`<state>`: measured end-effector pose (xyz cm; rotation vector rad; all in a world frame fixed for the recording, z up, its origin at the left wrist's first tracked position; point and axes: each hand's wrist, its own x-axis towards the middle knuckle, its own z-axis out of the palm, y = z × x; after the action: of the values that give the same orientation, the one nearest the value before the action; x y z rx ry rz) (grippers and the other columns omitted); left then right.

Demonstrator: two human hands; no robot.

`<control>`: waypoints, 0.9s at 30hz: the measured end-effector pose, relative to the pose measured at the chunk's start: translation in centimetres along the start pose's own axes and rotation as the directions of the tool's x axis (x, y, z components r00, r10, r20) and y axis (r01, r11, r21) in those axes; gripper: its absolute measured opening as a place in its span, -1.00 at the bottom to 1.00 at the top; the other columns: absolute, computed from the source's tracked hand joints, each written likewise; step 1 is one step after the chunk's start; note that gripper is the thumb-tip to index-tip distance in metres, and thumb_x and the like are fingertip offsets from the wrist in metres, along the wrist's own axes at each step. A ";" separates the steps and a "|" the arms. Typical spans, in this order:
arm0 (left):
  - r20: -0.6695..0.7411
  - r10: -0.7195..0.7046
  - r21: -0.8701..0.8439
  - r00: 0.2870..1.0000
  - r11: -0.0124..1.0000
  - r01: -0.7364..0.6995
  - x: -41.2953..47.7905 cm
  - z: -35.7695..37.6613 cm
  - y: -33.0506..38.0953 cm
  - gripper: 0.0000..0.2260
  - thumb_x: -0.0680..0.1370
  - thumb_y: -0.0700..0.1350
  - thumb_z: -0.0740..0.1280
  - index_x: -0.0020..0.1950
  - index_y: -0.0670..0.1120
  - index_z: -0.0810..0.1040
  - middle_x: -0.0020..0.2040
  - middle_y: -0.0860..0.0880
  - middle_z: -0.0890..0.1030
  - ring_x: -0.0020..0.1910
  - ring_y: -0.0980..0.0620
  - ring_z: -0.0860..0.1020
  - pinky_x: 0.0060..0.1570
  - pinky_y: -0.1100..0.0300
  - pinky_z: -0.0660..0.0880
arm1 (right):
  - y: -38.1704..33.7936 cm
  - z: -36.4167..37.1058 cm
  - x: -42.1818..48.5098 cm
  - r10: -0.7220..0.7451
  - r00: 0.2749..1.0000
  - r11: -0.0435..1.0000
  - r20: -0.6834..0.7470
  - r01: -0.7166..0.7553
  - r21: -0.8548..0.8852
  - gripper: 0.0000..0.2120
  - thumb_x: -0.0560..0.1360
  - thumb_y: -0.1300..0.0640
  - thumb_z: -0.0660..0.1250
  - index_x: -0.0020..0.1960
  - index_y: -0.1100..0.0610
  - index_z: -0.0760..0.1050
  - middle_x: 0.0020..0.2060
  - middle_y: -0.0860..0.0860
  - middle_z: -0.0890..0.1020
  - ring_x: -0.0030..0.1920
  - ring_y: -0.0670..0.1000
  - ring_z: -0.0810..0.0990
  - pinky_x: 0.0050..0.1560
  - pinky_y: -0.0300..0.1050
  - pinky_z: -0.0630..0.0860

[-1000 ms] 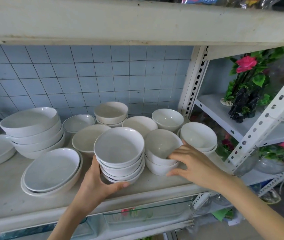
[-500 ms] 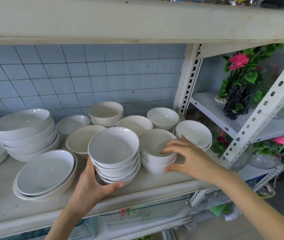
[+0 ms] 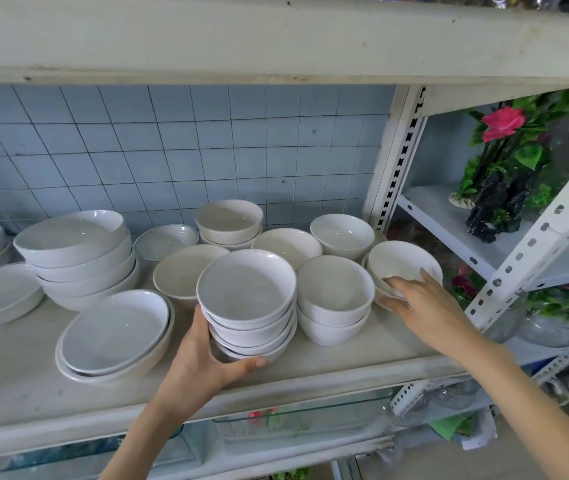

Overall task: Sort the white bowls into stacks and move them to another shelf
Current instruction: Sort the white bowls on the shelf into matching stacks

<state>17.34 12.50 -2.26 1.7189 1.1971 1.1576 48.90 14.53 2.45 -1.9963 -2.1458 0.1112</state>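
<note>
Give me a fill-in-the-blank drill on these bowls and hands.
The left hand grips the front stack of white ___.
The right hand pinches the bowl farthest to the ___.
Between them stands a shorter stack of ___ deeper bowls.
The topmost flower on the neighbouring rack is ___.
Missing: bowls; right; two; pink.

On shelf [image 3: 16, 375], bowl stack [image 3: 246, 306] — dishes [image 3: 113, 334] left, flowers [image 3: 504, 123] right.
</note>
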 end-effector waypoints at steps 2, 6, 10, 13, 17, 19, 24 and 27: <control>-0.008 0.016 -0.001 1.000 1.000 -0.016 0.0 0.1 0.0 -0.13 0.22 0.03 0.62 0.34 0.28 0.14 0.23 0.49 0.38 0.28 0.43 0.33 0.16 0.60 0.23 | -0.1 -0.1 0.0 0.026 0.998 1.000 -0.049 -0.025 0.017 -0.76 0.56 -0.01 0.25 0.13 0.12 0.48 -0.23 0.09 0.54 0.02 0.19 0.50 -0.10 -0.02 0.35; -0.024 0.056 -0.017 0.998 0.998 -0.057 -0.2 0.5 0.6 -0.12 0.24 -0.04 0.62 0.35 0.23 0.12 0.23 0.50 0.35 0.30 0.44 0.30 0.19 0.59 0.21 | 0.4 -0.5 0.2 0.057 0.995 0.994 -0.084 -0.049 0.102 -0.76 0.47 -0.05 0.38 -0.13 0.11 0.43 -0.36 0.07 0.51 -0.33 0.07 0.46 -0.41 -0.11 0.27; -0.087 0.060 -0.111 0.994 0.991 -0.069 -0.5 0.9 1.8 -0.15 0.21 0.08 0.52 0.39 0.14 0.14 0.23 0.42 0.39 0.31 0.35 0.34 0.23 0.53 0.25 | 1.4 -1.1 0.3 0.082 0.995 0.967 -0.062 -0.064 0.247 -0.72 0.45 -0.01 0.40 -0.26 0.16 0.43 -0.46 0.06 0.41 -0.44 0.02 0.34 -0.41 -0.10 0.17; -0.141 0.045 -0.170 0.989 0.983 -0.069 -0.3 1.2 2.7 -0.12 0.22 0.05 0.52 0.42 0.12 0.10 0.20 0.44 0.42 0.28 0.36 0.39 0.21 0.46 0.34 | 1.9 -1.5 0.4 0.069 0.996 0.957 -0.062 -0.048 0.285 -0.77 0.48 0.06 0.37 -0.31 0.06 0.42 -0.44 0.03 0.46 -0.38 0.04 0.42 -0.36 -0.08 0.22; -0.209 0.036 -0.185 0.977 0.980 -0.075 0.3 1.1 3.4 -0.06 0.23 0.10 0.53 0.48 0.07 0.08 0.35 0.28 0.34 0.30 0.38 0.35 0.22 0.48 0.30 | 2.1 -1.7 0.6 0.056 0.987 0.968 -0.154 -0.016 0.251 -0.91 0.51 0.10 0.34 -0.11 0.12 0.55 -0.27 0.10 0.60 -0.22 0.14 0.53 -0.25 -0.04 0.38; -0.212 0.036 -0.164 0.977 0.984 -0.072 0.4 0.9 3.4 -0.05 0.21 0.21 0.51 0.48 0.03 0.14 0.41 0.13 0.32 0.37 0.25 0.33 0.33 0.30 0.30 | 2.2 -2.2 0.6 0.073 0.982 0.946 -0.174 -0.013 0.323 -0.91 0.52 0.12 0.32 -0.02 0.11 0.56 -0.20 0.04 0.62 -0.15 0.11 0.54 -0.15 -0.03 0.42; -0.202 -0.026 -0.215 0.979 0.976 -0.019 0.3 1.0 3.2 0.04 0.17 0.14 0.50 0.53 0.00 0.05 0.39 0.10 0.36 0.30 0.30 0.40 0.21 0.46 0.36 | 2.2 -3.0 0.6 0.065 0.969 0.889 -0.236 0.051 0.455 -0.88 0.55 0.13 0.28 0.04 0.13 0.54 -0.12 0.05 0.60 -0.09 0.09 0.52 -0.09 -0.04 0.41; -0.205 -0.046 -0.244 0.978 0.970 -0.005 0.2 1.3 3.1 0.03 0.16 0.12 0.50 0.52 -0.01 0.07 0.32 0.14 0.43 0.21 0.33 0.47 0.12 0.48 0.41 | 1.7 -3.8 0.9 0.002 0.954 0.883 -0.300 0.139 0.448 -0.85 0.56 0.15 0.24 0.02 0.21 0.52 -0.14 0.11 0.58 -0.16 0.07 0.48 -0.21 -0.32 0.33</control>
<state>19.47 11.63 0.22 1.4250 1.1386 1.4371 51.30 15.21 5.92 -1.5495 -1.7896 0.2727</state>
